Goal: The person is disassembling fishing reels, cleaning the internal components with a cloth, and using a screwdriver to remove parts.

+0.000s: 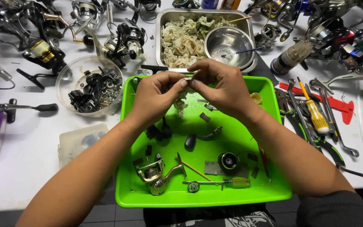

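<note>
Both of our forearms are coming up from the bottom edge and meeting over the far end of a bright green tray (274, 191). Our left hand (156, 97) and our right hand (223, 86) are touching each other, and together they are pinching a crumpled, dirty rag (181, 103) with a small metal part (188, 78) showing between the fingertips. The rag is hanging down a little below our thumbs.

Under our wrists, inside the tray, we are seeing a half-open fishing reel body (154, 174), a black handle knob (190, 141), a round black spool (228, 160) and a small screwdriver (221, 183) with a see-through handle.

Just past our hands, a metal pan (161, 25) is holding more used rags and a shiny bowl (228, 44). Beside our left hand, a clear bowl (70, 71) is holding black parts. Beside our right arm, pliers and a yellow screwdriver (314, 111) are lying on the white table (26, 168).
</note>
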